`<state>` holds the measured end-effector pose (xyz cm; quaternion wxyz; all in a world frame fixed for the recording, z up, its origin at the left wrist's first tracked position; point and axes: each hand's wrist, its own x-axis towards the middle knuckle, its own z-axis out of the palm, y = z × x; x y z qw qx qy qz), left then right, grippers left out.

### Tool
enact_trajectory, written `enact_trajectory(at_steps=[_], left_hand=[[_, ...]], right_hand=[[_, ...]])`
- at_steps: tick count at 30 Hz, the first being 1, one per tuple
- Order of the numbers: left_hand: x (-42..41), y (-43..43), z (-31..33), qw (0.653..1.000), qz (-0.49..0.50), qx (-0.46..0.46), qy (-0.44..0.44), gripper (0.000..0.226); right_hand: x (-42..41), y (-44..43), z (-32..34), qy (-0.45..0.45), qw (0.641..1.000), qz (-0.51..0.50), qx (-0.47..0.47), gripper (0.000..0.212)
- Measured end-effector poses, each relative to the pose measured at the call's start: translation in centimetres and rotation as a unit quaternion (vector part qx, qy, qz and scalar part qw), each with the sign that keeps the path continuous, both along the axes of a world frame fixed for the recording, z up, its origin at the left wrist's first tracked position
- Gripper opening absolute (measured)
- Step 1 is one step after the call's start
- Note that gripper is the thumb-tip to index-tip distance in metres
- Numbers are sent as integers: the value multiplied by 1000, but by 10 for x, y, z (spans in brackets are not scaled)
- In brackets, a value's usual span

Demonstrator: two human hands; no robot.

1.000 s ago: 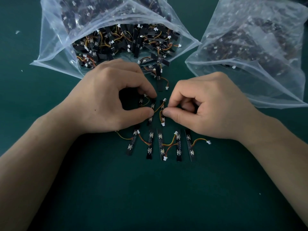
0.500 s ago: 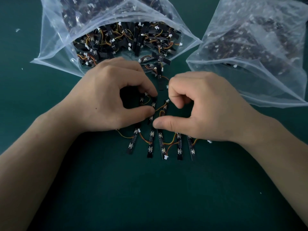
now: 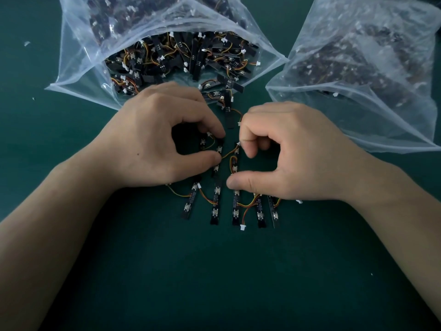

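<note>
head | worn, looks forward-down | close over green table (image 3: 214, 283) | single view

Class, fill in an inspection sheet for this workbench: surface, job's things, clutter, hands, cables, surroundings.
Surface: dark green mat, flat.
Job's things: five button strips lie side by side in a near row, with a partial second row above it.
Clutter: white scraps on the mat at far left.
Hands: the left hand pinches a second-row strip. The right hand pinches the neighbouring strip end to end.
Cables: short orange, yellow and red leads with white plugs trail between the strips.
Surroundings: an open bag spills strips at its mouth. A second bag lies to its right.
</note>
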<state>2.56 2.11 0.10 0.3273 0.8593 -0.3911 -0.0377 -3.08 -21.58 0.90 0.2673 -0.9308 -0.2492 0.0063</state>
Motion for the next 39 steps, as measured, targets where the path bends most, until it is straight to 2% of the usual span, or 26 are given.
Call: enact_trajectory(at_steps=[7, 10, 13, 16, 20, 23, 25, 28, 32, 37, 39], left_hand=[[0, 1, 1, 1000, 3, 0, 4, 28], [0, 0, 1, 1000, 3, 2, 4, 27], [-1, 1, 1, 1000, 4, 1, 4, 27], [-1, 0, 1, 1000, 4, 2, 5, 26], [-1, 1, 1, 1000, 5, 1, 6, 25], [0, 1, 1, 1000, 5, 1, 6, 26], [0, 1, 0, 1000, 3, 2, 7, 26], [0, 1, 0, 1000, 3, 1, 8, 26], [0, 1, 0, 1000, 5, 1, 8, 26], [0, 1, 0, 1000, 2, -2, 7, 26], [0, 1, 0, 1000, 2, -2, 7, 26]], right_hand=[[1, -1, -3, 19, 997, -40, 60, 28], [1, -1, -5, 14, 998, -44, 53, 25], [1, -2, -7, -2, 997, -41, 73, 24], [1, -6, -8, -60, 988, -69, 126, 20], [5, -12, -11, -96, 987, -99, 86, 8], [7, -13, -13, -75, 993, -87, 23, 30], [8, -11, -13, -73, 994, -78, -3, 36], [8, -11, -11, -79, 992, -100, -12, 29], [8, -15, -10, -88, 988, -123, -2, 8], [10, -16, -11, -95, 985, -143, -36, 28], [10, -16, -12, -93, 985, -141, -27, 21]])
